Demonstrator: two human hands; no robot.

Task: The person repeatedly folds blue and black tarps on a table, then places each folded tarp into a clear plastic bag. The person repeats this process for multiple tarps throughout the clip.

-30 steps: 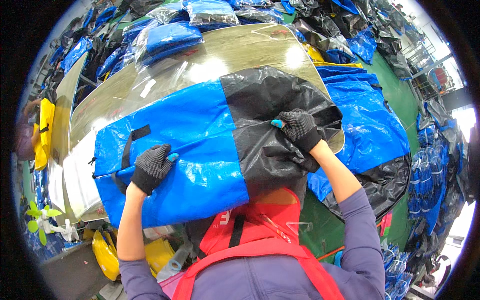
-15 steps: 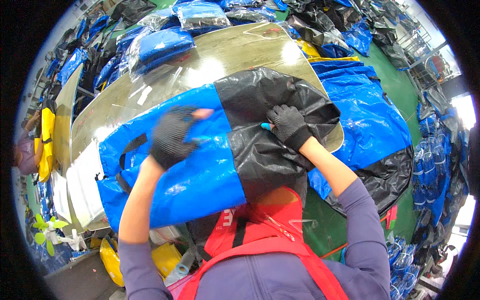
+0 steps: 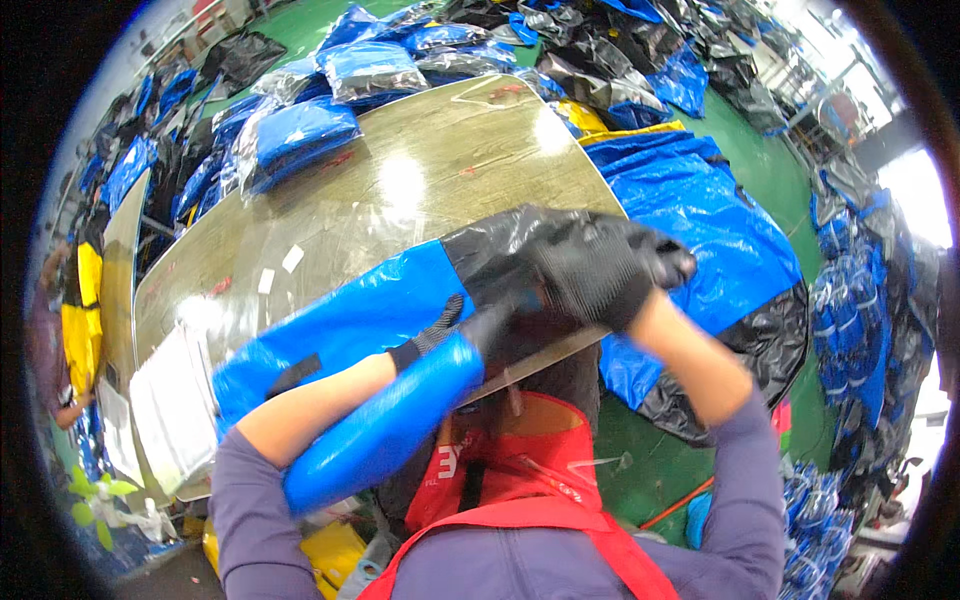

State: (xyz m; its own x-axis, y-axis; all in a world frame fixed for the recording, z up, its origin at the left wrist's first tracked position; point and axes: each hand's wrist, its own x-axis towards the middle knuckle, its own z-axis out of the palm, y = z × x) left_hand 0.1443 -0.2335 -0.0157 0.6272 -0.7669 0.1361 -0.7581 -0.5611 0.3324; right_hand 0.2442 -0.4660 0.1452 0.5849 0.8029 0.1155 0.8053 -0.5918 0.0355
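Head: 2 hands (image 3: 437, 328) (image 3: 600, 275), 1 blk/blue bag (image 3: 375, 300).

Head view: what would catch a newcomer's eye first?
A glossy blue-and-black plastic sheet dominates the centre, with the black-gloved right hand at its black end. A bright red apron stands out below. Clear-wrapped blue packages lie at upper left.

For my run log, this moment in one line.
blue-black sheet: on table, folded; left hand: gloved, partly behind blue fold; right hand: gloved, blurred, at black part; grips: unclear
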